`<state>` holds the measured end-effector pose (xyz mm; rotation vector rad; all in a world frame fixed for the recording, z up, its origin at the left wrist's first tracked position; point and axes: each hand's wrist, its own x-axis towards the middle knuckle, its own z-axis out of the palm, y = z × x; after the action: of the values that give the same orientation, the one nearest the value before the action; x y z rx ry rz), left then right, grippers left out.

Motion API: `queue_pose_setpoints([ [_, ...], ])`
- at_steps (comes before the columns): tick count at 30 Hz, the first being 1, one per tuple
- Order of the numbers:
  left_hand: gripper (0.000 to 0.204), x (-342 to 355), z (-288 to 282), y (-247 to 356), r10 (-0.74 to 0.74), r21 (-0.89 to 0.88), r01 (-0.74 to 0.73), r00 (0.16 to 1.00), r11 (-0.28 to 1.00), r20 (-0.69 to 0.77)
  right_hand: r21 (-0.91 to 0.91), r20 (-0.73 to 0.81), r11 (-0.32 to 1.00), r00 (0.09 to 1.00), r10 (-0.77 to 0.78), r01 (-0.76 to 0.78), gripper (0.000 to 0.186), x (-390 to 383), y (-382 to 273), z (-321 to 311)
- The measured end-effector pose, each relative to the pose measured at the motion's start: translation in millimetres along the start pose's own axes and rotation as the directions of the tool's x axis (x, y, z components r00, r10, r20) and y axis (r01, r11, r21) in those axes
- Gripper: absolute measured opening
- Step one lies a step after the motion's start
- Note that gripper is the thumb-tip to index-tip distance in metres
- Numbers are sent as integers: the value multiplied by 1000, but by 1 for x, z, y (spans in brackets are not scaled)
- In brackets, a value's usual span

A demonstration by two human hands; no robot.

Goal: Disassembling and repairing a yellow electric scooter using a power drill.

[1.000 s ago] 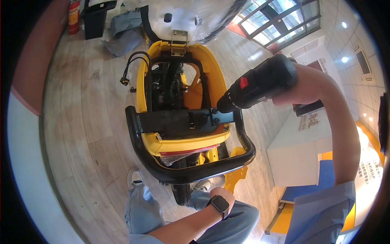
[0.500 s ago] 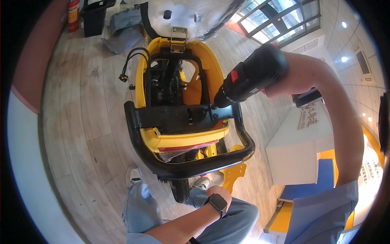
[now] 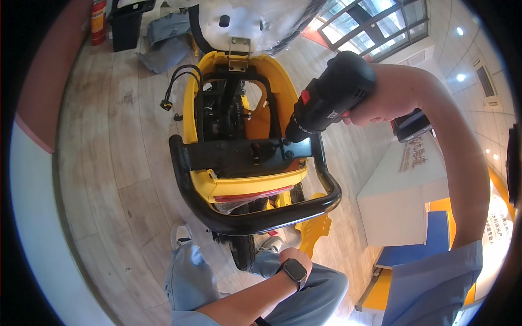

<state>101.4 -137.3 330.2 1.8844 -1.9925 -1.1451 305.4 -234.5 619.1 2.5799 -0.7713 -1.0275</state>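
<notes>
My right hand is wrapped round a black cordless drill with a red switch. The drill slants down to the left, its chuck right over a bolt near the right end of a black metal crossplate. Whether the bit sits in the bolt head is hidden. Another bolt shows just below the chuck. A thick black tubular bar loops from the plate round the yellow body of a small vehicle. Low in the middle, my left hand rests by my knee, a watch on its wrist; its fingers are hidden.
Behind the crossplate, the raised white-lined seat stands on a hinge. A cable with a connector hangs at the left. A perforated yellow plate is beside my left hand. A white counter stands right; a fire extinguisher far left.
The rear end of the drill and my right hand have shifted slightly left, so the drill stands steeper. The chuck stays over the same bolt. My left hand has hardly moved.
</notes>
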Motion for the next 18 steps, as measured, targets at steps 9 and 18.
queue_pose_setpoints([
  [9,23,5,6,-1,-7,-2,7,1000,1000,-16,18,3,1000,1000,20,-20,15,-1,-1,-2],
  [18,24,11,5,4,47,35,-45,998,998,-47,63,-76,996,995,66,-62,16,-39,12,-26],
])
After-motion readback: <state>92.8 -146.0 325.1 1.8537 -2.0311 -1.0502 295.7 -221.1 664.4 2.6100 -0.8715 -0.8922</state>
